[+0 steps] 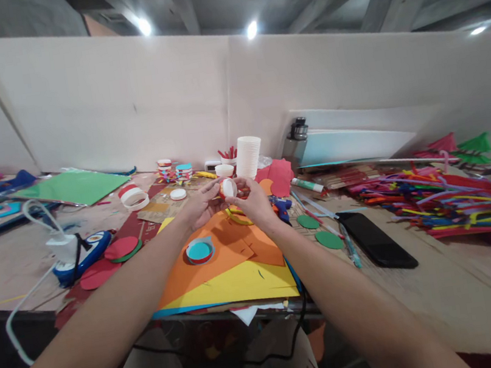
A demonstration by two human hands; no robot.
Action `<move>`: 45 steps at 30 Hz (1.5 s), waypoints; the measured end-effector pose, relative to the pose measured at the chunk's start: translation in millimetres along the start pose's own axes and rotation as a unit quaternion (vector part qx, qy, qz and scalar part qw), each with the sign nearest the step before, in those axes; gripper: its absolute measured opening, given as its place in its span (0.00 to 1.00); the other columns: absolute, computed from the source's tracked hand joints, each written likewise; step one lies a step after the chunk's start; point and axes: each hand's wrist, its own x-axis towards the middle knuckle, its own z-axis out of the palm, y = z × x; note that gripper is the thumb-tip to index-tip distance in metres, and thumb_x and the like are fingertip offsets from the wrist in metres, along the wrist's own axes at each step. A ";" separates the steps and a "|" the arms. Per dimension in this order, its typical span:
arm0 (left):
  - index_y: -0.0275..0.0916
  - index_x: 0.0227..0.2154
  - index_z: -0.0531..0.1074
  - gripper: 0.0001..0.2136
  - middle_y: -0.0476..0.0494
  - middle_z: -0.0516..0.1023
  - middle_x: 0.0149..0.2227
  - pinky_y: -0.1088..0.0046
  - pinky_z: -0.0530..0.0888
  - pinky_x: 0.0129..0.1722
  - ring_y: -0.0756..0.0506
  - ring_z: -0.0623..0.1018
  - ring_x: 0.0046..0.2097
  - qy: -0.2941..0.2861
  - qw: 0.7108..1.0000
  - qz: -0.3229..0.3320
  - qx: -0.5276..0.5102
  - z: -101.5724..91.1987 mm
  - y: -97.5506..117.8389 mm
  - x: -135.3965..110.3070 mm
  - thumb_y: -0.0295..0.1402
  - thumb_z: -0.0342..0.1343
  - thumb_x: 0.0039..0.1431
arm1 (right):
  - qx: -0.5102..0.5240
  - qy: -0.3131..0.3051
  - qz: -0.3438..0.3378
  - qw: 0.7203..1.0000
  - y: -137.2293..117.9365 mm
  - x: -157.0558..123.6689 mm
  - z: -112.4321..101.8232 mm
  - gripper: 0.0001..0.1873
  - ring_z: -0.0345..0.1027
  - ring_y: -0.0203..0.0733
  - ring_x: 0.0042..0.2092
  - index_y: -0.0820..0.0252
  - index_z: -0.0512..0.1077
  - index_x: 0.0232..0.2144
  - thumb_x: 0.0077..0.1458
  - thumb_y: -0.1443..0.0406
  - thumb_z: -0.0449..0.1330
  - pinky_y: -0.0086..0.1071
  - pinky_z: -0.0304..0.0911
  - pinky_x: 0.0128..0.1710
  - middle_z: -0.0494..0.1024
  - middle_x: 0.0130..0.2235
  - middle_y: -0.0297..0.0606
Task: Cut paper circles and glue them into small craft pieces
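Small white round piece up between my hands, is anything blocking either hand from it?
Nothing visible does. The right hand holds the small white round piece from its right, and the left hand is close at its left. The orange paper lies below, not between.

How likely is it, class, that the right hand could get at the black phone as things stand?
Probably yes: nothing covers the black phone, but the right hand would likely have to let go of the small white round piece first.
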 end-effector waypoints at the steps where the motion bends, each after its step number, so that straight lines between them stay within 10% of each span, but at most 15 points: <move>1: 0.37 0.48 0.75 0.13 0.40 0.80 0.40 0.75 0.77 0.34 0.50 0.79 0.34 -0.001 1.000 0.000 0.002 -1.3 -0.8 0.8 0.31 0.58 0.60 | -0.003 0.001 -0.003 1.000 0.4 -0.1 0.2 0.21 0.71 0.39 0.40 0.61 0.70 0.41 0.41 0.64 0.68 0.36 0.68 0.42 0.77 0.42 0.39; 24: 0.38 0.41 0.73 0.10 0.44 0.80 0.31 0.74 0.73 0.29 0.47 0.78 0.31 0.065 0.997 -0.026 -0.036 2.5 2.9 1.9 0.37 0.56 0.61 | 0.155 0.017 0.095 0.983 -1.3 4.4 0.0 0.26 0.71 0.39 0.40 0.58 0.66 0.40 0.39 0.57 0.68 0.33 0.68 0.36 0.75 0.41 0.38; 30: 0.36 0.36 0.72 0.14 0.44 0.76 0.24 0.76 0.67 0.20 0.47 0.77 0.25 0.180 0.978 0.006 -0.103 -6.6 22.6 3.4 0.41 0.46 0.66 | -0.089 -0.031 0.078 0.992 2.8 -3.9 3.5 0.18 0.70 0.41 0.39 0.60 0.69 0.36 0.45 0.58 0.66 0.37 0.66 0.41 0.75 0.37 0.37; 40: 0.33 0.42 0.74 0.25 0.40 0.78 0.26 0.78 0.66 0.18 0.49 0.74 0.22 0.161 0.982 0.006 -0.099 -10.0 27.9 0.8 0.50 0.41 0.67 | -0.322 -0.180 -0.021 0.929 -6.5 -27.0 22.1 0.23 0.67 0.45 0.52 0.63 0.69 0.54 0.60 0.56 0.58 0.35 0.61 0.52 0.71 0.52 0.49; 45: 0.35 0.45 0.73 0.24 0.39 0.80 0.30 0.77 0.67 0.19 0.47 0.77 0.26 0.177 0.981 0.006 -0.082 -4.7 26.4 0.3 0.51 0.43 0.66 | -0.507 -0.167 0.020 0.845 3.0 -8.9 -3.3 0.21 0.63 0.49 0.56 0.68 0.69 0.54 0.67 0.61 0.49 0.39 0.58 0.56 0.70 0.54 0.54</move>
